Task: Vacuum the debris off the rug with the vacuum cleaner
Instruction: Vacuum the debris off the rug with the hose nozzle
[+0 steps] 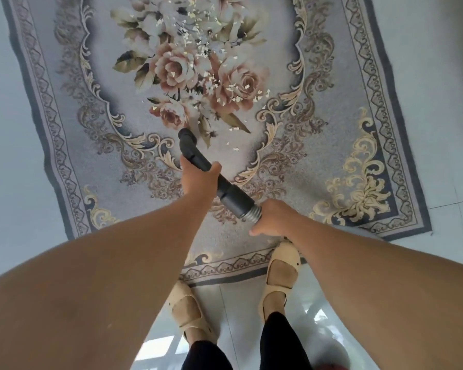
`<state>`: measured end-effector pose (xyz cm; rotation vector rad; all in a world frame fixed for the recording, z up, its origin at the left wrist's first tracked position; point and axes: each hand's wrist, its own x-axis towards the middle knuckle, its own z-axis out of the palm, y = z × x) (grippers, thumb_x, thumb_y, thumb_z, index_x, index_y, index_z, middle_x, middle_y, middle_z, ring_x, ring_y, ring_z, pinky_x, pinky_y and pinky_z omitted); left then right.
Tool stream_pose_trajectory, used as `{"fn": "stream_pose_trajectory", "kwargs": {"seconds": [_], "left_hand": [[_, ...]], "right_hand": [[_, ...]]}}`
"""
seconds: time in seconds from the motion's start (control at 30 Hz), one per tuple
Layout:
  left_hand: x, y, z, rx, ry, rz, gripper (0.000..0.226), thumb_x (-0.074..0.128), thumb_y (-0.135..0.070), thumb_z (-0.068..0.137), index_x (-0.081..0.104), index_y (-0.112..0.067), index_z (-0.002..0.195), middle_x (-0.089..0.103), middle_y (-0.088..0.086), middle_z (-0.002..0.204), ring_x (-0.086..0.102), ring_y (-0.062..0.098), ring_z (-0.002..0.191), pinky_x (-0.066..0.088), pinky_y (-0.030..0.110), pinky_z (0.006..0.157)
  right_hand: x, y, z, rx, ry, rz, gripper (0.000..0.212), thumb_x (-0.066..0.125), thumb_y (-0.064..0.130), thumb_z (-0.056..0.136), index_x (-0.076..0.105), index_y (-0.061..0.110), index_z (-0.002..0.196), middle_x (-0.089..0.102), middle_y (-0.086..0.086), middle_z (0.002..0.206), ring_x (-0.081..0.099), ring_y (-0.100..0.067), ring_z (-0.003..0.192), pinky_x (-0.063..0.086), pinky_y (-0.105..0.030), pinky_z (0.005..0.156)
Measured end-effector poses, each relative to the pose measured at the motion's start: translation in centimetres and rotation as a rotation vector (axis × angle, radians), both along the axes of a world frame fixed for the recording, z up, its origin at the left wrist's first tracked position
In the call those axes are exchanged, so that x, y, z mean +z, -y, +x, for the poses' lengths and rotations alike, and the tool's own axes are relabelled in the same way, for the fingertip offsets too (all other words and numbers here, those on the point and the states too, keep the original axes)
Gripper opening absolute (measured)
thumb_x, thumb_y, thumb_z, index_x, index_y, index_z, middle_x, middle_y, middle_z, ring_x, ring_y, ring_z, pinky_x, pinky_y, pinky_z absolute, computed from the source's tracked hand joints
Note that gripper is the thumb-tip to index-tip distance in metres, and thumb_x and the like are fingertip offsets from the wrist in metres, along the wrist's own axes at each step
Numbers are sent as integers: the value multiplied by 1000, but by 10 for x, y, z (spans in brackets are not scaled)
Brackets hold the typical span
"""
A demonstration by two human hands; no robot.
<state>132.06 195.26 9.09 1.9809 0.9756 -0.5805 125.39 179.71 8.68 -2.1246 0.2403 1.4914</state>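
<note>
A grey floral rug (pixel 332 145) lies on a pale tiled floor. Small pale scraps of debris (pixel 219 76) are scattered over its flower centre, a few reaching down near the nozzle. A black vacuum tube (pixel 195 153) points up and left, its open nozzle tip just above the rug's lower middle. My left hand (pixel 198 180) is wrapped around the black tube. My right hand (pixel 271 218) grips the ribbed grey hose end where it joins the tube. The vacuum's body is out of view.
My two feet in beige shoes (pixel 281 276) stand at the rug's near edge, the right toe on the rug border. White tiled floor (pixel 11 182) surrounds the rug on all sides.
</note>
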Motion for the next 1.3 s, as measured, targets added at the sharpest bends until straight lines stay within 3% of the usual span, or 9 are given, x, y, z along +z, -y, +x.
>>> {"fn": "stream_pose_trajectory", "kwargs": {"seconds": [0.2, 0.4, 0.53, 0.67, 0.83, 0.93, 1.03, 1.17, 1.3], "left_hand": [[3, 7, 13, -86, -21, -7, 63, 63, -27, 87, 32, -17, 141, 60, 9, 112, 57, 21, 77, 39, 21, 45], [8, 70, -51, -34, -75, -125, 78, 64, -26, 89, 16, -23, 151, 58, 6, 119, 52, 12, 67, 38, 17, 42], [9, 100, -74, -82, -121, -202, 84, 63, -29, 90, 6, -27, 153, 58, 3, 117, 54, 13, 72, 44, 20, 49], [6, 95, -55, -140, -70, -203, 83, 64, -30, 89, 9, -28, 152, 60, 3, 115, 59, 17, 77, 44, 21, 48], [2, 52, -12, -68, -6, -48, 71, 63, -29, 88, 25, -18, 147, 59, 6, 113, 54, 12, 67, 37, 18, 41], [1, 36, -1, -31, 3, -3, 66, 63, -27, 86, 31, -17, 142, 60, 9, 111, 53, 11, 65, 38, 19, 44], [4, 42, -4, -81, -7, -3, 69, 64, -28, 87, 27, -17, 145, 61, 8, 111, 54, 14, 67, 38, 20, 44], [7, 77, -24, -179, -38, -79, 78, 64, -29, 90, 15, -21, 151, 57, 1, 103, 50, 4, 61, 39, 18, 41], [6, 110, -34, -217, -56, -176, 82, 64, -30, 89, 11, -25, 152, 60, 3, 112, 56, 12, 68, 42, 19, 43]], "right_hand": [[-2, 0, -3, -54, 9, 1, 23, 78, 21, 69, 59, 18, 82, 64, -1, 75, 65, -22, 74, 49, -30, 71], [13, 65, -56, 7, -93, -123, 33, 77, 26, 72, 62, 15, 99, 64, -3, 87, 64, -23, 87, 48, -27, 74], [24, 89, -82, 19, -130, -178, 43, 76, 32, 75, 63, 13, 111, 66, -5, 103, 64, -24, 98, 48, -28, 80], [21, 81, -70, -24, -90, -150, 37, 76, 30, 76, 64, 14, 106, 62, -2, 90, 62, -21, 86, 43, -26, 72], [2, 50, -17, -8, -21, -57, 21, 76, 26, 70, 60, 17, 79, 62, -1, 73, 63, -22, 75, 45, -26, 65], [1, 36, -2, -8, -15, -5, 26, 78, 26, 69, 60, 15, 84, 62, -1, 73, 64, -21, 74, 47, -26, 66], [3, 37, -13, -31, -30, -4, 25, 77, 23, 71, 63, 14, 90, 65, -3, 79, 66, -21, 77, 51, -29, 71], [9, 63, -44, -57, -47, -91, 23, 74, 23, 74, 65, 15, 93, 66, -3, 81, 64, -22, 80, 51, -30, 73], [11, 96, -59, -56, -58, -162, 24, 77, 29, 69, 62, 19, 85, 64, 0, 77, 64, -20, 77, 50, -28, 71]]}}
